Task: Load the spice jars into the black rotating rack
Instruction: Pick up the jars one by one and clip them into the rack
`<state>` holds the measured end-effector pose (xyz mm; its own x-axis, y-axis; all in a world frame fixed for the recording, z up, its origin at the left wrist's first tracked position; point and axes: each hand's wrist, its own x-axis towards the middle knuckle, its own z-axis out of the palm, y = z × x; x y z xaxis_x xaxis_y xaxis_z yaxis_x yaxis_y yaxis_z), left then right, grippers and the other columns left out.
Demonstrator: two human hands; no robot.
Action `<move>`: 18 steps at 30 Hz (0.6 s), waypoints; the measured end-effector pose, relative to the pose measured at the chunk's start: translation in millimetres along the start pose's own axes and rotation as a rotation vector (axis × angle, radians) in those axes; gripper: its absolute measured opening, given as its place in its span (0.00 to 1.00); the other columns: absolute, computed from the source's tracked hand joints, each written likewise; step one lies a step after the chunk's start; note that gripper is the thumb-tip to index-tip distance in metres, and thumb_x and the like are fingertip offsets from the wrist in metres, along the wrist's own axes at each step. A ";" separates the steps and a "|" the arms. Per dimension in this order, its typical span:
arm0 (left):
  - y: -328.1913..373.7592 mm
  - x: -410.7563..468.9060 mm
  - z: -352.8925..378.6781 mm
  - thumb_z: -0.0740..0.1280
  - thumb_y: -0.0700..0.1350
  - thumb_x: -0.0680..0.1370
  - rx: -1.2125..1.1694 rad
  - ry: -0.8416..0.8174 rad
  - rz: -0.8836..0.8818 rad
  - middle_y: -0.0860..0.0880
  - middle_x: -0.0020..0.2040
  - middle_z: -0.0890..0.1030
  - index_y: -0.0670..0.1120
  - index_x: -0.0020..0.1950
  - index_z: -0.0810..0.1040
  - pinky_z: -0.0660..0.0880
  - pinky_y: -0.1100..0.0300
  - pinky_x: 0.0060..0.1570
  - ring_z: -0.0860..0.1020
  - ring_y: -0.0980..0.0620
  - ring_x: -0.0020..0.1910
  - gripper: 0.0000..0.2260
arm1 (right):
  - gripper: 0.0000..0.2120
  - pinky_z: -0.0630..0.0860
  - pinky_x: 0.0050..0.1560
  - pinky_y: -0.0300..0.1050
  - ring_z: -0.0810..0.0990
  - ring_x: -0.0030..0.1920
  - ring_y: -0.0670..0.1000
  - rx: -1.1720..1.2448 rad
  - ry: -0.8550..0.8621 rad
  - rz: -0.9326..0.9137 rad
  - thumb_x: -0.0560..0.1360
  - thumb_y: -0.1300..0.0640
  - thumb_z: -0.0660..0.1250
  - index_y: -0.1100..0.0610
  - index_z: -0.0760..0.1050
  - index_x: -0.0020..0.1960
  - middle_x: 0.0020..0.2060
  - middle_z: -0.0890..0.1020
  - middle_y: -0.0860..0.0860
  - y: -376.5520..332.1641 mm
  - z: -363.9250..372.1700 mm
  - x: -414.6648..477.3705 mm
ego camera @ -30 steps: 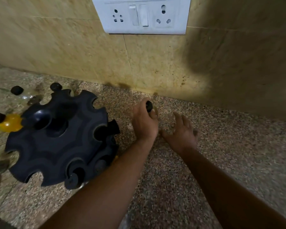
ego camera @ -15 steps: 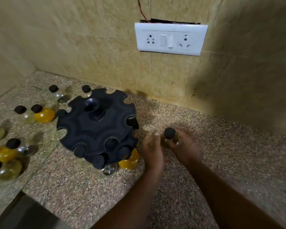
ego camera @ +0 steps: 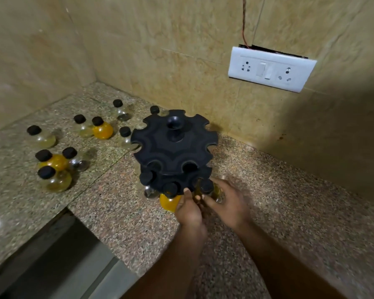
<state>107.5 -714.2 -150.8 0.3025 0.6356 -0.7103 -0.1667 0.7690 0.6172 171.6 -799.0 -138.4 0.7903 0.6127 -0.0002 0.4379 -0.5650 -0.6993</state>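
Observation:
The black rotating rack (ego camera: 173, 147) stands on the granite counter (ego camera: 279, 208) near the wall. Its lower tier holds a clear jar (ego camera: 148, 186) and a yellow jar (ego camera: 170, 200), each with a black cap. My right hand (ego camera: 227, 203) grips a black-capped spice jar (ego camera: 207, 188) at a slot on the lower tier's front right. My left hand (ego camera: 188, 209) rests beside it, fingertips touching the rack's lower rim and the held jar. Several loose black-capped jars, some yellow (ego camera: 102, 129), some clear (ego camera: 40, 137), stand on the counter left of the rack.
A white switch and socket plate (ego camera: 270, 70) sits on the tiled wall behind, with a wire running up from it. The counter's front edge drops to a dark gap (ego camera: 58, 255) at lower left. The walls meet in a corner at the far left.
Both hands have carried the jar leftward from the open counter to the rack's lower tier. The view has pulled back and shifted, showing more loose jars on the left.

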 end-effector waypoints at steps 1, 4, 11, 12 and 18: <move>5.1 -1.2 -5.4 0.66 0.49 0.82 -0.002 0.007 0.008 0.42 0.46 0.86 0.41 0.50 0.84 0.81 0.47 0.52 0.84 0.41 0.46 0.13 | 0.29 0.79 0.57 0.49 0.80 0.59 0.48 -0.001 -0.007 -0.014 0.69 0.38 0.70 0.41 0.72 0.68 0.61 0.81 0.42 -3.3 5.6 -2.5; 19.7 1.3 -20.8 0.66 0.47 0.82 0.048 -0.024 0.014 0.42 0.43 0.84 0.39 0.47 0.83 0.79 0.52 0.44 0.82 0.43 0.41 0.12 | 0.26 0.77 0.57 0.47 0.79 0.62 0.49 -0.032 0.023 -0.036 0.71 0.42 0.73 0.42 0.74 0.68 0.65 0.77 0.44 -13.7 21.4 -8.8; 47.3 14.1 -48.4 0.65 0.51 0.83 0.405 -0.184 -0.088 0.51 0.26 0.73 0.44 0.45 0.79 0.65 0.59 0.25 0.70 0.52 0.25 0.13 | 0.27 0.78 0.60 0.51 0.78 0.62 0.51 -0.030 0.086 0.017 0.74 0.41 0.73 0.45 0.73 0.70 0.79 0.60 0.47 -23.4 37.1 -10.0; 50.6 14.3 -49.5 0.65 0.51 0.82 0.430 -0.193 -0.084 0.52 0.26 0.73 0.44 0.44 0.78 0.64 0.59 0.24 0.70 0.52 0.25 0.12 | 0.27 0.78 0.60 0.51 0.78 0.63 0.51 -0.039 0.084 0.013 0.74 0.41 0.73 0.44 0.72 0.70 0.79 0.60 0.47 -24.2 37.4 -9.2; 58.2 15.2 -51.2 0.66 0.50 0.81 0.497 -0.197 -0.068 0.52 0.26 0.72 0.44 0.45 0.78 0.63 0.61 0.24 0.68 0.53 0.24 0.11 | 0.28 0.78 0.58 0.52 0.78 0.63 0.52 -0.061 0.072 0.030 0.73 0.41 0.74 0.43 0.71 0.70 0.77 0.64 0.46 -24.8 40.5 -3.7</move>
<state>54.4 -656.3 -143.1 0.4757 0.5241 -0.7064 0.3093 0.6521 0.6921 140.4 -764.9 -150.1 0.8312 0.5549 0.0326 0.4371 -0.6162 -0.6551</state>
